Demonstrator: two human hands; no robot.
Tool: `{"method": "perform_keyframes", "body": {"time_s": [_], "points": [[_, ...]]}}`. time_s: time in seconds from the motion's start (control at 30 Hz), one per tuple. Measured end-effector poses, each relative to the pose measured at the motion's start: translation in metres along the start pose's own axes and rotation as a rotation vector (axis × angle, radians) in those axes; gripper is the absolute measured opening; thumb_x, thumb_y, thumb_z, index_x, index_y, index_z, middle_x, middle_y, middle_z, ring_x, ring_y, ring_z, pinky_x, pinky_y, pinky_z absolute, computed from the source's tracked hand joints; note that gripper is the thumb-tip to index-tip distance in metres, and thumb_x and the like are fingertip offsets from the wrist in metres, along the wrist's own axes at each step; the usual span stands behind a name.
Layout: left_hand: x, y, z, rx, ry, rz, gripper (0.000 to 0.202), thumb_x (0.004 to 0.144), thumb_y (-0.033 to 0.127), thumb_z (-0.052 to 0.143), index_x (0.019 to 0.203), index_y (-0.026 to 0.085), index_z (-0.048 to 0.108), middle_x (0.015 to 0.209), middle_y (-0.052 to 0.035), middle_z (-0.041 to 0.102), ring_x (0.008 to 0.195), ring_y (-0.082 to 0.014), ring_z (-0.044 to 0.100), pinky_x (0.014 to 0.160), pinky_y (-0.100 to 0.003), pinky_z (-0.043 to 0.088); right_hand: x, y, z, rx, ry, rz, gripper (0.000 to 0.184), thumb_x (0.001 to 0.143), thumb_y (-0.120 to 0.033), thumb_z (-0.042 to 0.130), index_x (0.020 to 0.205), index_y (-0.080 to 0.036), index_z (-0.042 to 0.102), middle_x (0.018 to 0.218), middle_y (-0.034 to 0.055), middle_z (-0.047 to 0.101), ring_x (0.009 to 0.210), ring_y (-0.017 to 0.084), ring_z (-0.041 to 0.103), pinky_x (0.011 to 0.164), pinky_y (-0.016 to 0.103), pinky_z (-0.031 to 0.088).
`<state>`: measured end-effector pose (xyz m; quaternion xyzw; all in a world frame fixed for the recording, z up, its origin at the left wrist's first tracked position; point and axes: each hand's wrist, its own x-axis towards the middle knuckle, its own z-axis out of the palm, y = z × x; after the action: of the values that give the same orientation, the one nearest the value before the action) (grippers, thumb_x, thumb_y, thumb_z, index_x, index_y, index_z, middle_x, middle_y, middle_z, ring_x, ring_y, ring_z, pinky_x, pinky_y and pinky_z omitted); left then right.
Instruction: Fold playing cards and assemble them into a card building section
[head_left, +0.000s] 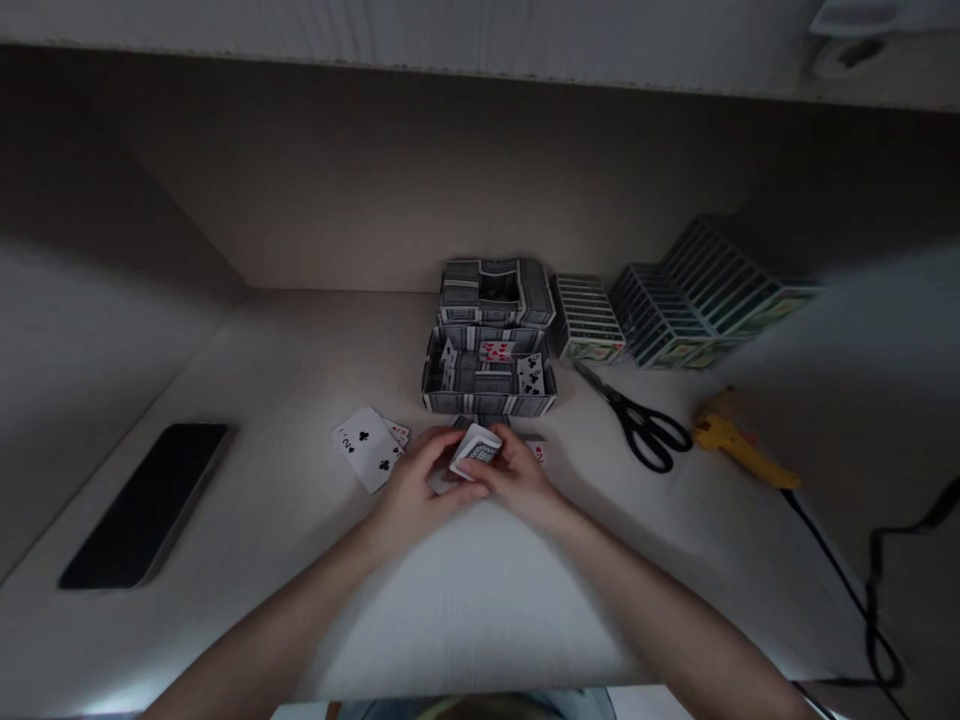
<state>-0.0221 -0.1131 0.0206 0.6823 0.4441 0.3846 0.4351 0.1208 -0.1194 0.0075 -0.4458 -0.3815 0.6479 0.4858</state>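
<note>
Both hands meet over the middle of a pale desk. My left hand and my right hand are closed together on a small bent playing card piece, patterned back up. Just beyond them stands a two-storey model built of playing cards, open at the top, with face-up cards inside. A few loose cards lie face up to the left of my left hand, a two of clubs on top.
Black scissors and a yellow glue gun with a black cord lie to the right. Rows of upright card decks stand at the back right. A dark phone lies at the left.
</note>
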Motion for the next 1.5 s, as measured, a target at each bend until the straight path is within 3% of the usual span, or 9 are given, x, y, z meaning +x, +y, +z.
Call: {"method": "perform_keyframes", "body": {"time_s": [0.1,0.3,0.4,0.5,0.6,0.73,0.97,1.33,1.5], "points": [[-0.003,-0.003,0.003,0.184,0.072,0.059,0.047,0.061,0.033,0.071,0.103,0.02,0.057,0.1,-0.0072,0.062,0.091,-0.0205,0.058,0.08,-0.034,0.047,0.001,-0.002,-0.004,0.002,-0.025,0.012,0.032,0.056,-0.03,0.074,0.071,-0.018,0.048,0.062,-0.006,0.053,0.056,0.007,0.049,0.052,0.019,0.037],[-0.001,-0.007,0.004,0.231,0.106,0.019,0.034,0.071,0.031,0.062,0.103,0.021,0.06,0.098,-0.0064,0.065,0.083,-0.0182,0.062,0.073,-0.03,0.05,0.002,-0.007,-0.006,0.086,-0.134,0.084,0.035,0.058,-0.037,0.072,0.08,-0.018,0.052,0.07,-0.0032,0.059,0.062,0.01,0.056,0.059,0.021,0.043],[0.0,-0.01,0.002,0.229,0.132,-0.004,0.034,0.072,0.031,0.06,0.105,0.021,0.059,0.097,-0.0057,0.065,0.081,-0.017,0.062,0.072,-0.03,0.051,0.001,-0.004,-0.006,0.046,-0.173,0.051,0.037,0.067,-0.047,0.062,0.09,-0.019,0.054,0.079,0.0005,0.063,0.066,0.012,0.059,0.063,0.026,0.048],[0.003,-0.013,-0.003,0.21,0.131,0.065,0.034,0.072,0.028,0.061,0.105,0.021,0.059,0.097,-0.0057,0.065,0.084,-0.0166,0.061,0.075,-0.03,0.05,-0.001,0.0,-0.007,0.008,-0.208,0.028,0.04,0.074,-0.054,0.05,0.091,-0.018,0.054,0.074,0.0024,0.063,0.063,0.013,0.061,0.062,0.029,0.05],[0.007,-0.015,-0.008,0.158,0.12,0.14,0.035,0.072,0.025,0.061,0.107,0.021,0.058,0.1,-0.0066,0.062,0.086,-0.0158,0.059,0.072,-0.028,0.05,0.0,0.001,-0.01,-0.09,-0.164,-0.051,0.038,0.077,-0.051,0.048,0.089,-0.016,0.055,0.064,0.0013,0.061,0.057,0.013,0.061,0.059,0.029,0.051],[0.011,-0.014,-0.014,0.105,-0.012,0.133,0.04,0.073,0.025,0.06,0.112,0.022,0.054,0.101,-0.0078,0.056,0.086,-0.0155,0.057,0.065,-0.025,0.05,0.003,0.0,-0.012,-0.137,-0.044,-0.141,0.038,0.075,-0.041,0.057,0.105,-0.019,0.051,0.071,-0.0006,0.06,0.056,0.011,0.061,0.057,0.026,0.052],[0.012,-0.013,-0.017,0.149,-0.081,0.157,0.043,0.074,0.028,0.06,0.115,0.023,0.052,0.103,-0.0086,0.055,0.094,-0.0188,0.054,0.075,-0.03,0.048,0.004,-0.003,-0.01,-0.08,-0.048,-0.084,0.036,0.07,-0.038,0.062,0.099,-0.018,0.053,0.066,-0.0026,0.059,0.049,0.009,0.059,0.045,0.02,0.049],[0.011,-0.012,-0.01,0.105,0.007,0.13,0.028,0.083,0.025,0.046,0.108,0.023,0.058,0.104,-0.0068,0.059,0.096,-0.0167,0.055,0.08,-0.03,0.046,0.006,-0.002,-0.009,0.017,-0.073,-0.034,0.031,0.063,-0.034,0.069,0.083,-0.019,0.049,0.072,-0.0023,0.061,0.056,0.01,0.062,0.055,0.026,0.054],[0.005,-0.013,-0.005,0.075,0.061,-0.017,0.037,0.077,0.027,0.054,0.114,0.023,0.053,0.101,-0.007,0.062,0.078,-0.0142,0.058,0.068,-0.027,0.048,0.007,-0.005,-0.009,0.007,-0.078,0.002,0.03,0.066,-0.036,0.066,0.082,-0.019,0.048,0.065,-0.004,0.061,0.051,0.011,0.062,0.053,0.026,0.054]]}}
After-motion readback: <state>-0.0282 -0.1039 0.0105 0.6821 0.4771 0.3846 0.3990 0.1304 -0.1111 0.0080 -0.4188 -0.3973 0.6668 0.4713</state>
